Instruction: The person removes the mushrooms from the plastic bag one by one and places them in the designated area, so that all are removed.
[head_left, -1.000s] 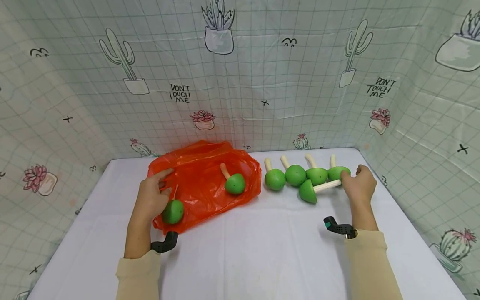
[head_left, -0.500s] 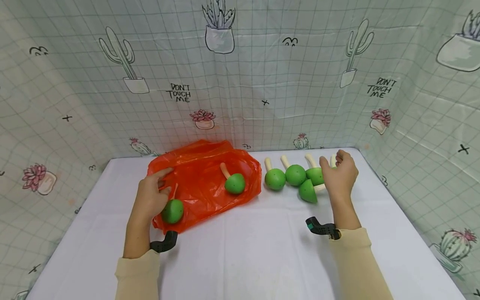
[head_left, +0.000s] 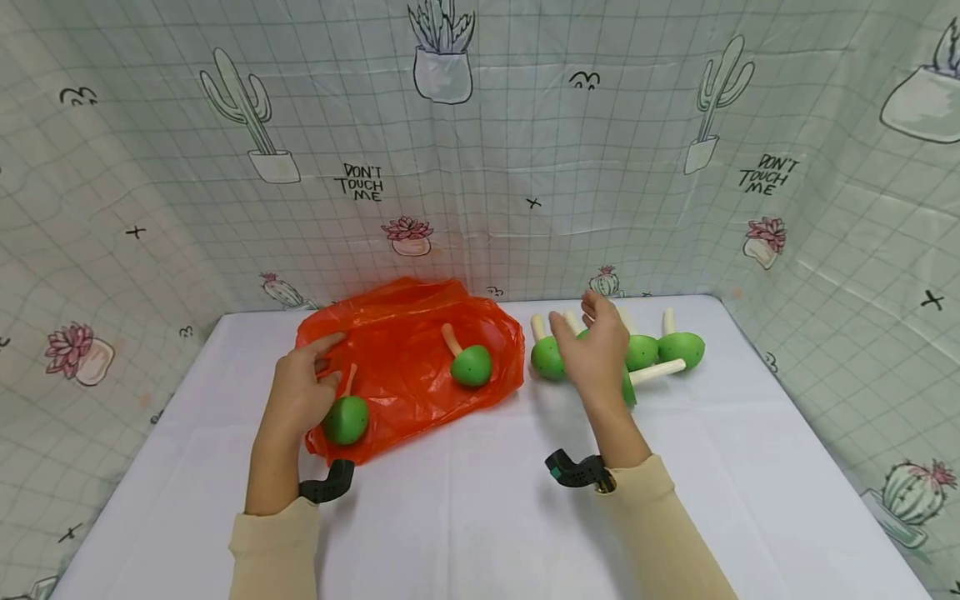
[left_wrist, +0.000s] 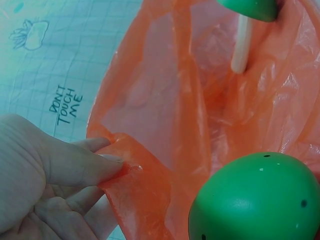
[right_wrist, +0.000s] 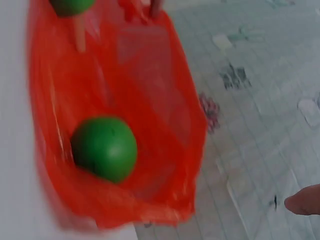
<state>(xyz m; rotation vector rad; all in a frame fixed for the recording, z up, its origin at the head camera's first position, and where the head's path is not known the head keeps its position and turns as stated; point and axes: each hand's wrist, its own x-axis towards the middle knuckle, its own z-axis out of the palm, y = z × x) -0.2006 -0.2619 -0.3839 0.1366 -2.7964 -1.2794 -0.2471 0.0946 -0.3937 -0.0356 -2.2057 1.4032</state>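
My left hand pinches the edge of a thin red plastic bag between thumb and fingers, clearer in the left wrist view. Two green toy mushrooms with pale stems are on or in the bag: one beside my left wrist, another near the bag's right end. My right hand is held over a row of similar mushrooms, thumb and fingers apart, nothing between them. It partly covers some of these; at the row's right end a mushroom shows whole. Only one right fingertip appears in the right wrist view.
A white cloth covers the table. Behind and at both sides hangs a gridded curtain printed with cacti and lettering. One mushroom stem lies sideways in front of the row.
My right hand has swept left along the row, from its right end to above its left part, uncovering the rightmost mushrooms. My left hand keeps its hold on the bag.
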